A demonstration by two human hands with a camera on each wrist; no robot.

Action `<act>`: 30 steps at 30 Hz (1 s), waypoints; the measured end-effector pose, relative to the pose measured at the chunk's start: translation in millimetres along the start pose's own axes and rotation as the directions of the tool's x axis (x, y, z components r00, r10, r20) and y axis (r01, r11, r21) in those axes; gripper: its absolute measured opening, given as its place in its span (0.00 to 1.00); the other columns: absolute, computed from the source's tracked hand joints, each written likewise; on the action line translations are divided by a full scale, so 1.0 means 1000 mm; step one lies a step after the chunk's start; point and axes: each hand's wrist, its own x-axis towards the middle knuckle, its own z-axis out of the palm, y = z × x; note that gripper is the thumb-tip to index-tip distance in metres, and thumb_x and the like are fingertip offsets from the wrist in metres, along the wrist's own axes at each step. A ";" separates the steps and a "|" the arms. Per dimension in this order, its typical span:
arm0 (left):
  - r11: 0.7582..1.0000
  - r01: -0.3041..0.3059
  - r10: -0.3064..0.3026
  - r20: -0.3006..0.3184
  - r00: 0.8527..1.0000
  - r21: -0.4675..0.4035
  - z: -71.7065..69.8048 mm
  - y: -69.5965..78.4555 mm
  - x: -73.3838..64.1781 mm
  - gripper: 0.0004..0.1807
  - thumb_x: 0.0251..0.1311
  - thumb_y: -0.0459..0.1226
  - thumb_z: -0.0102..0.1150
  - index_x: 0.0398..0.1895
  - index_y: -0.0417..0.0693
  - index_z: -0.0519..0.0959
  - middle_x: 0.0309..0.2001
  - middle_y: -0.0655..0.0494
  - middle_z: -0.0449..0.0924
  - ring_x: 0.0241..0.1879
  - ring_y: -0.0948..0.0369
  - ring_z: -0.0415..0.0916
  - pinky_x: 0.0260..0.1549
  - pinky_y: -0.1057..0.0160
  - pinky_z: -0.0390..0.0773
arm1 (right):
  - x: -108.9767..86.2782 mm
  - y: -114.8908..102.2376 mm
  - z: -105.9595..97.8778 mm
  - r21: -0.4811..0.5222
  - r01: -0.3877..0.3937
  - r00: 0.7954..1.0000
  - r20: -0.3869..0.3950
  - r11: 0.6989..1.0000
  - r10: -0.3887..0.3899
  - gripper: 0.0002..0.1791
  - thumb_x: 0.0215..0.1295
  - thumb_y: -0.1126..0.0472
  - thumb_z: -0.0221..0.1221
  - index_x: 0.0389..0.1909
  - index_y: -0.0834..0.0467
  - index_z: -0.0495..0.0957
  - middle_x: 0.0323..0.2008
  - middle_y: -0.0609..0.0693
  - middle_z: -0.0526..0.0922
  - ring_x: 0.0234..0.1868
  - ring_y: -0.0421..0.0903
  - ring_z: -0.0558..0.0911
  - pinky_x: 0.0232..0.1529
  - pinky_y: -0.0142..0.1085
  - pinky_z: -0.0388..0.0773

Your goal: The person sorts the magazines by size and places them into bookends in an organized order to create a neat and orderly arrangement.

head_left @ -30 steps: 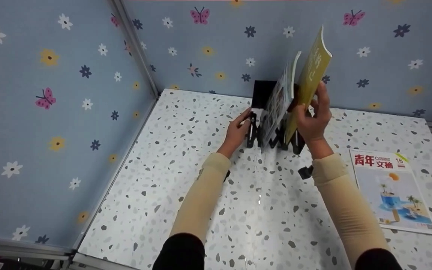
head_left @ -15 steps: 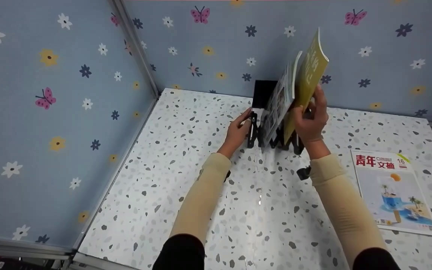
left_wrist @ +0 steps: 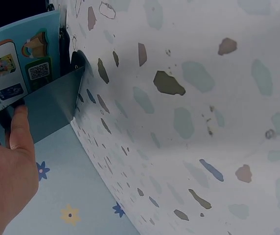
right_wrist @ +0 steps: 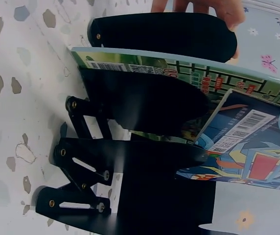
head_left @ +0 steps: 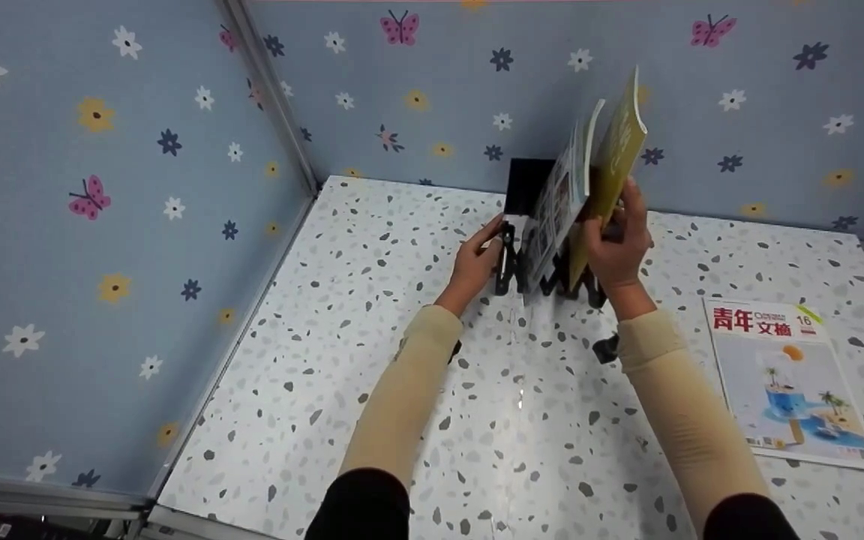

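So — right hand (head_left: 619,251) pinches yellow magazine (head_left: 619,154); left hand (head_left: 472,264) touches rack (right_wrist: 167,200).

The rack (head_left: 528,186) is black, the standing book (head_left: 616,161) mustard yellow with pale lettering. Red characters top the white and pale-blue magazine (head_left: 792,382). Grey flecks speckle the white tabletop (head_left: 304,352); blue-grey walls (head_left: 139,240) show white, yellow and navy flowers, pink butterflies. Sleeves (head_left: 391,405) are beige.

Grips black end plate (right_wrist: 159,36) with left hand (right_wrist: 218,8); shows green magazine (right_wrist: 198,72) just past plate, blue magazine (right_wrist: 257,137) farther from hand, partly hidden by black rack (right_wrist: 164,200).
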 end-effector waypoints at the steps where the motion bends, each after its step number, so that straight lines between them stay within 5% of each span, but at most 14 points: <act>1: 1.000 -0.003 0.003 -0.008 1.000 0.008 0.000 -0.002 0.001 0.24 0.75 0.43 0.41 0.71 0.71 0.62 0.70 0.61 0.64 0.36 0.52 0.72 0.33 0.56 0.76 | 0.000 0.000 0.000 -0.003 0.004 1.000 0.005 1.000 -0.004 0.42 0.50 0.77 0.55 0.65 0.41 0.70 0.53 0.53 0.81 0.18 0.47 0.73 0.20 0.35 0.66; 9: 1.000 -0.019 0.019 -0.021 1.000 0.000 0.001 -0.004 0.003 0.24 0.75 0.43 0.42 0.71 0.72 0.63 0.71 0.57 0.64 0.36 0.63 0.73 0.39 0.49 0.77 | -0.003 -0.003 0.005 0.023 0.045 0.998 0.047 0.999 -0.046 0.41 0.50 0.78 0.57 0.65 0.44 0.70 0.53 0.54 0.80 0.31 0.48 0.84 0.33 0.25 0.77; 21: 1.000 -0.006 0.006 -0.010 1.000 -0.028 0.001 -0.002 0.003 0.24 0.74 0.43 0.43 0.71 0.71 0.62 0.70 0.62 0.65 0.35 0.66 0.73 0.44 0.42 0.76 | -0.008 -0.001 0.011 0.040 0.075 0.997 0.028 0.996 -0.076 0.41 0.48 0.79 0.56 0.65 0.47 0.70 0.53 0.56 0.80 0.25 0.48 0.80 0.20 0.39 0.67; 26: 1.000 -0.018 0.018 -0.020 1.000 0.012 0.001 -0.004 0.004 0.23 0.74 0.44 0.43 0.70 0.73 0.64 0.70 0.59 0.66 0.36 0.64 0.74 0.36 0.55 0.78 | -0.011 0.004 0.010 0.017 0.066 0.997 0.029 0.998 -0.067 0.41 0.48 0.80 0.57 0.65 0.48 0.70 0.51 0.56 0.79 0.27 0.48 0.80 0.29 0.31 0.74; 30: 1.000 -0.031 0.031 -0.020 0.999 0.005 0.002 -0.006 0.003 0.24 0.74 0.42 0.42 0.71 0.71 0.64 0.70 0.58 0.66 0.30 0.59 0.70 0.34 0.50 0.76 | -0.015 0.008 0.009 0.016 0.049 0.998 0.033 0.999 -0.050 0.39 0.49 0.80 0.57 0.64 0.50 0.71 0.51 0.57 0.80 0.22 0.48 0.75 0.36 0.26 0.76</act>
